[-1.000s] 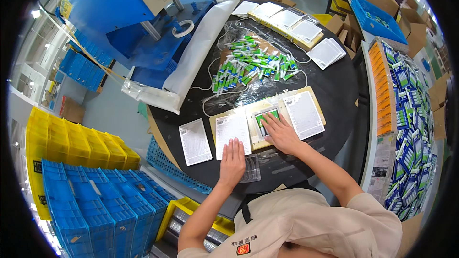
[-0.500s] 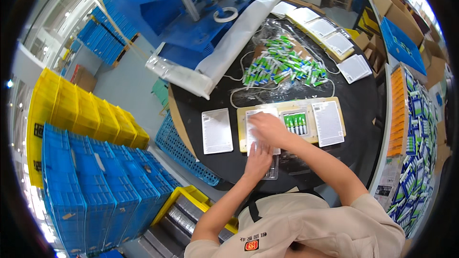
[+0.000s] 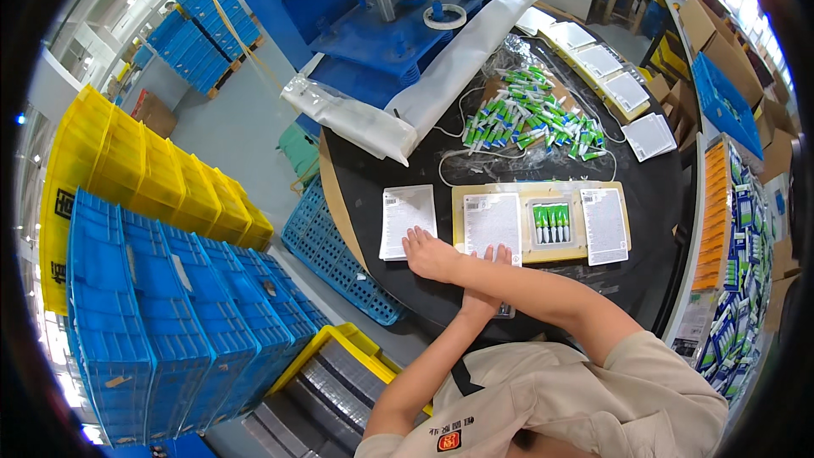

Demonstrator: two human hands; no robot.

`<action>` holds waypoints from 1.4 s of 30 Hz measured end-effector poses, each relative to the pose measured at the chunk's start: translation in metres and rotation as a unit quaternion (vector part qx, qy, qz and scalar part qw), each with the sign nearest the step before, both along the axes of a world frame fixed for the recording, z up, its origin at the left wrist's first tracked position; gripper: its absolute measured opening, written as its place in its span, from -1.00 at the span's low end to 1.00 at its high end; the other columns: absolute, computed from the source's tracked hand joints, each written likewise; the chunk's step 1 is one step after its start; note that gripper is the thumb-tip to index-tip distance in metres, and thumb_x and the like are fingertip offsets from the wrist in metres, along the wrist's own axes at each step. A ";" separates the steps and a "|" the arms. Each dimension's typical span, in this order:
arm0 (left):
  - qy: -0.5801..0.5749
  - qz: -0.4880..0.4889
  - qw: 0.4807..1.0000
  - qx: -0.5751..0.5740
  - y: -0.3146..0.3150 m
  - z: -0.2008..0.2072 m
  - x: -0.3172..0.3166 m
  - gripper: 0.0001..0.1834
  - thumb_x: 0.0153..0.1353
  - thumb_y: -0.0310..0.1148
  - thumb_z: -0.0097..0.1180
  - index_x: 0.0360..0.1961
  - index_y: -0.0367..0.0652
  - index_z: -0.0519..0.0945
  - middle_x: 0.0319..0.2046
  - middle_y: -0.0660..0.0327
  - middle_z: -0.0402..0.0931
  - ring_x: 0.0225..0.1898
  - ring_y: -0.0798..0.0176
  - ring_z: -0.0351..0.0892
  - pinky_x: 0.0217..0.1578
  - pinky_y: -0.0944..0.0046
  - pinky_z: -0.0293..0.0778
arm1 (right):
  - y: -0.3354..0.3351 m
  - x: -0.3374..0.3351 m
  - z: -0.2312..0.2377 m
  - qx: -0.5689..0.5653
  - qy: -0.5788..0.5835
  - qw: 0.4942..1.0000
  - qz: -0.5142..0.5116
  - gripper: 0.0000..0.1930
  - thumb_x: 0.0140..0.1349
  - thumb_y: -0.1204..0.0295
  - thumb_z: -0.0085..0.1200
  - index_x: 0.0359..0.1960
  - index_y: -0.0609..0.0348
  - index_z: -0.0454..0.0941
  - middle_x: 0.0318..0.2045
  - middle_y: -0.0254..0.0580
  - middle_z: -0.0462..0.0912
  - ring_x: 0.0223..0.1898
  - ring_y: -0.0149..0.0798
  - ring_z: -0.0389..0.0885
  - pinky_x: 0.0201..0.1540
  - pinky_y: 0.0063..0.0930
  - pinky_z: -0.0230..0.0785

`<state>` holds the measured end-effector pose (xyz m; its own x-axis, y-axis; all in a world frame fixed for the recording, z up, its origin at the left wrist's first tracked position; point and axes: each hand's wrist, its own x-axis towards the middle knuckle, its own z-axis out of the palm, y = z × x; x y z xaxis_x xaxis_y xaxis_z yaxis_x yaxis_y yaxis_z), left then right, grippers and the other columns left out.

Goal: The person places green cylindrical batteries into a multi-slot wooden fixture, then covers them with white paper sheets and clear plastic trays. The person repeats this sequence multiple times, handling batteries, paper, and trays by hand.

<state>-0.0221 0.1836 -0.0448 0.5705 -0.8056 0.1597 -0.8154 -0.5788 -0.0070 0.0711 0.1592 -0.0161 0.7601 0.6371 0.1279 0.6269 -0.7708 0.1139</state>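
Observation:
My right hand (image 3: 432, 255) reaches across my left forearm, and its outstretched fingers rest on the lower edge of a stack of white printed cards (image 3: 409, 214) at the left. Below it, my left hand (image 3: 490, 282) lies with fingers extended on the bottom end of a white card (image 3: 492, 222). That card lies on the left part of a cream-coloured fixture (image 3: 568, 250). In the fixture's middle, a clear blister tray (image 3: 553, 239) holds several green-and-white tubes (image 3: 552, 219). Another white card (image 3: 604, 225) covers its right part. My right forearm partly hides the left hand.
A pile of green-and-white tubes (image 3: 538, 114) lies behind the fixture on the black round table (image 3: 365, 203). A second fixture with cards (image 3: 598, 61) stands beyond. A blue press (image 3: 381, 42) rises at the far left. Blue crates (image 3: 170, 314) and yellow crates (image 3: 144, 178) stand left.
My right hand has moved left from the card on the fixture to the card stack. The left hand stays at that card's lower end. The whole view has shifted slightly.

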 end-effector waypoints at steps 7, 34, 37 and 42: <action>0.076 -0.004 0.991 -0.110 0.005 0.012 0.017 -0.27 0.45 -0.01 -0.16 0.55 -0.08 0.14 0.55 -0.13 -0.04 0.58 -0.20 -0.12 0.46 -0.42 -0.20 | -0.007 -0.007 0.018 0.118 0.213 0.967 -0.070 -0.74 0.17 0.46 0.07 -0.15 0.34 0.61 -0.11 0.15 0.71 -0.02 0.07 0.73 -0.03 -0.21 0.62; 0.086 0.039 0.996 -0.002 -0.055 0.056 0.078 -0.10 0.22 0.13 0.17 0.51 0.00 0.22 0.52 -0.01 0.08 0.52 -0.30 -0.02 0.38 -0.53 -0.06 | -0.218 -0.197 0.024 0.212 -0.028 0.945 -0.246 -0.60 0.22 0.53 0.04 0.13 0.30 0.54 0.22 -0.02 0.56 0.31 -0.04 0.49 0.39 -0.15 0.31; 0.088 0.065 0.994 0.009 -0.061 0.057 0.073 -0.13 0.21 0.04 0.17 0.51 0.00 0.23 0.52 0.01 0.08 0.52 -0.30 -0.01 0.36 -0.54 -0.02 | -0.220 -0.192 0.027 0.241 0.013 0.939 -0.246 -0.50 0.12 0.60 0.09 0.17 0.33 0.49 0.28 0.02 0.48 0.37 -0.03 0.41 0.44 -0.14 0.24; 0.040 0.078 0.996 -0.014 -0.071 0.054 0.066 -0.22 0.20 -0.06 0.15 0.45 -0.01 0.34 0.52 0.06 0.11 0.50 -0.31 0.04 0.35 -0.53 0.03 | -0.219 -0.187 0.036 0.228 0.034 0.948 -0.218 -0.49 0.12 0.58 0.12 0.18 0.31 0.49 0.29 -0.01 0.46 0.36 -0.04 0.40 0.44 -0.15 0.24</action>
